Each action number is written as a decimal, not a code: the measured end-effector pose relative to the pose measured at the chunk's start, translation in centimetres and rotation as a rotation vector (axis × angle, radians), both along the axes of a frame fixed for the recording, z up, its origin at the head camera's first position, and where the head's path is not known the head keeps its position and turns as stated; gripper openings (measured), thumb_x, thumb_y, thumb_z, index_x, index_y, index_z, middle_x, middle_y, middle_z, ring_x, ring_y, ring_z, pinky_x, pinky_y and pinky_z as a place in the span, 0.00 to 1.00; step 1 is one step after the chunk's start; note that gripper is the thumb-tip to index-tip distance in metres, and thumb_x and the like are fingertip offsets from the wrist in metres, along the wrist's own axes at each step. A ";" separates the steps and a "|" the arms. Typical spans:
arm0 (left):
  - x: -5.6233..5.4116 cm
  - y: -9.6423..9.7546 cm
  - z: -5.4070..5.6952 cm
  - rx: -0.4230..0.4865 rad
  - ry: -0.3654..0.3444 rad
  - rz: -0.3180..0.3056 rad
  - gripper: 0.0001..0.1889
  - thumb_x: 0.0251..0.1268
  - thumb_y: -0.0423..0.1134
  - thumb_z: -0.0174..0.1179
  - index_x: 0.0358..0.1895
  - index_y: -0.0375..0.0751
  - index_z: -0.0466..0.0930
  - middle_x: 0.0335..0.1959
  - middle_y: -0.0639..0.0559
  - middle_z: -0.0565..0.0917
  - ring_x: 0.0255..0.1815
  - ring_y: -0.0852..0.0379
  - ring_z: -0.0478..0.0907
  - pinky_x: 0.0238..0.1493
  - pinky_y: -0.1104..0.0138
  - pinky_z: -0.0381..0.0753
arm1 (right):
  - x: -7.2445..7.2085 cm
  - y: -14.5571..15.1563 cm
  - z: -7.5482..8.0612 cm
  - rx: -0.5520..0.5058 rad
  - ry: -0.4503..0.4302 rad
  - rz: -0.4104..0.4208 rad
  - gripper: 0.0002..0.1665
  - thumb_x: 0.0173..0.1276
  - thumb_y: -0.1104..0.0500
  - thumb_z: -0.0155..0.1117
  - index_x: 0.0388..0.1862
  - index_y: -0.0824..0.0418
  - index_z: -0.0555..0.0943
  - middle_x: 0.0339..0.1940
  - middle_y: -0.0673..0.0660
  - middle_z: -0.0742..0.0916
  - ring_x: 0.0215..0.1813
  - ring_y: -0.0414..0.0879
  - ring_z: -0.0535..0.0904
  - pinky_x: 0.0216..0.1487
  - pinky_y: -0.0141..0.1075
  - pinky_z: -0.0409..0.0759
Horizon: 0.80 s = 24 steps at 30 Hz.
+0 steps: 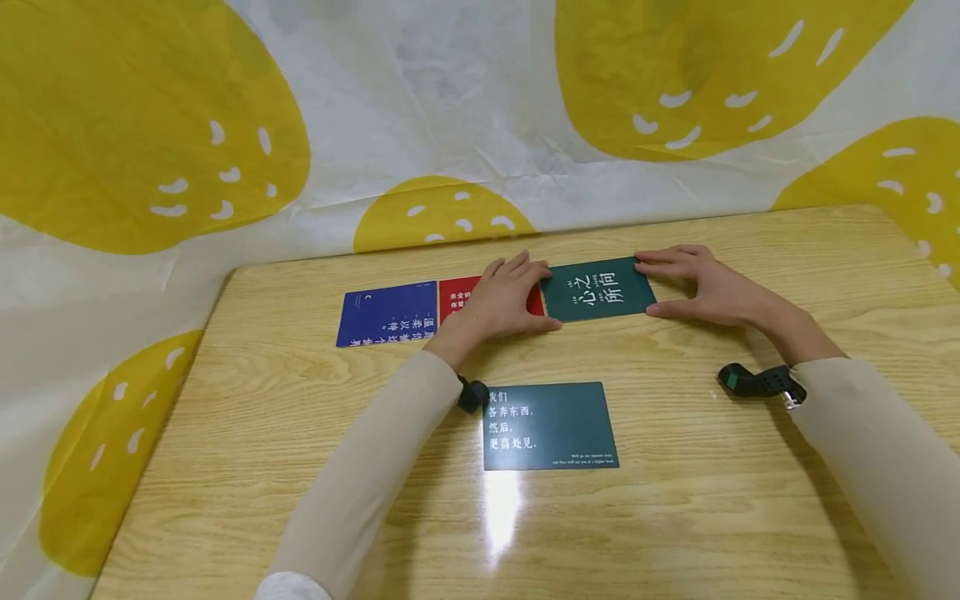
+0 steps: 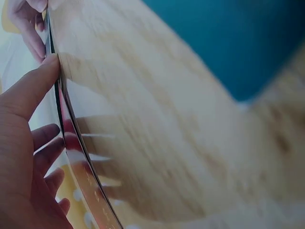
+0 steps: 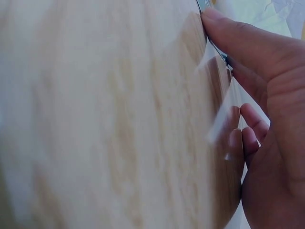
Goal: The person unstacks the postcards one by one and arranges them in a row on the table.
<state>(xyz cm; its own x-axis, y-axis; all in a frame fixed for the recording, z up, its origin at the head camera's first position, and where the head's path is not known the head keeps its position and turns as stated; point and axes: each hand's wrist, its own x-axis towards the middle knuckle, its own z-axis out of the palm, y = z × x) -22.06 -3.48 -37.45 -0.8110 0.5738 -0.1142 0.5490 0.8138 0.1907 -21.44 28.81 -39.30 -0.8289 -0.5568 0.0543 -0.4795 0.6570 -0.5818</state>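
A green card (image 1: 600, 288) with white characters lies at the right end of a row of cards. My right hand (image 1: 697, 283) holds its right end, thumb at the lower corner and fingertips at the upper one. In the right wrist view, the thumb (image 3: 233, 31) sits on the card's edge. My left hand (image 1: 506, 300) spreads over a red card (image 1: 455, 293), covering much of it. Its thumb lies along the green card's lower left edge, and its fingers rest near where the red and green cards meet.
A blue card (image 1: 390, 312) is at the row's left end, beside the red one. Nearer me, a second green card (image 1: 551, 429) with several lines of writing lies on the wooden table (image 1: 247, 467). A yellow-patterned white cloth (image 1: 427, 100) hangs behind the table.
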 end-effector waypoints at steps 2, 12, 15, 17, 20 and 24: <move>0.0 0.0 0.1 -0.015 -0.002 -0.003 0.42 0.54 0.68 0.58 0.71 0.53 0.62 0.74 0.57 0.59 0.76 0.55 0.41 0.74 0.58 0.37 | 0.0 0.0 0.0 0.000 0.003 0.001 0.41 0.57 0.53 0.74 0.68 0.60 0.70 0.73 0.55 0.66 0.71 0.63 0.49 0.62 0.64 0.52; 0.0 -0.3 0.3 -0.020 -0.016 -0.019 0.39 0.58 0.65 0.57 0.71 0.54 0.62 0.75 0.59 0.56 0.77 0.54 0.39 0.74 0.56 0.37 | 0.2 -0.1 0.0 -0.006 -0.012 -0.006 0.41 0.57 0.52 0.74 0.68 0.60 0.70 0.73 0.56 0.66 0.72 0.63 0.48 0.63 0.65 0.50; 0.0 -0.4 0.3 -0.019 -0.013 -0.022 0.38 0.59 0.64 0.57 0.71 0.54 0.62 0.75 0.59 0.56 0.77 0.54 0.39 0.73 0.56 0.37 | 0.2 -0.1 0.0 -0.007 -0.011 -0.009 0.41 0.57 0.52 0.74 0.68 0.60 0.71 0.73 0.56 0.66 0.72 0.62 0.48 0.63 0.65 0.51; -0.1 -0.4 0.2 -0.020 -0.011 -0.023 0.38 0.59 0.64 0.56 0.71 0.53 0.62 0.75 0.59 0.56 0.77 0.54 0.39 0.73 0.55 0.37 | 0.2 -0.1 0.0 -0.009 -0.012 -0.011 0.41 0.57 0.52 0.74 0.68 0.60 0.71 0.73 0.56 0.66 0.72 0.63 0.48 0.63 0.65 0.50; -0.1 -0.4 0.2 -0.022 -0.008 -0.025 0.38 0.59 0.64 0.56 0.71 0.53 0.62 0.75 0.59 0.56 0.77 0.54 0.39 0.73 0.55 0.38 | 0.2 -0.1 0.0 -0.009 -0.012 -0.011 0.40 0.56 0.52 0.74 0.68 0.60 0.71 0.73 0.56 0.66 0.72 0.63 0.48 0.63 0.65 0.50; -0.2 -0.3 0.2 -0.028 -0.005 -0.026 0.38 0.59 0.64 0.56 0.71 0.53 0.62 0.75 0.59 0.56 0.77 0.54 0.39 0.73 0.55 0.38 | 0.1 -0.1 0.1 -0.012 -0.008 -0.006 0.40 0.56 0.52 0.74 0.67 0.60 0.72 0.72 0.57 0.67 0.72 0.63 0.49 0.62 0.64 0.51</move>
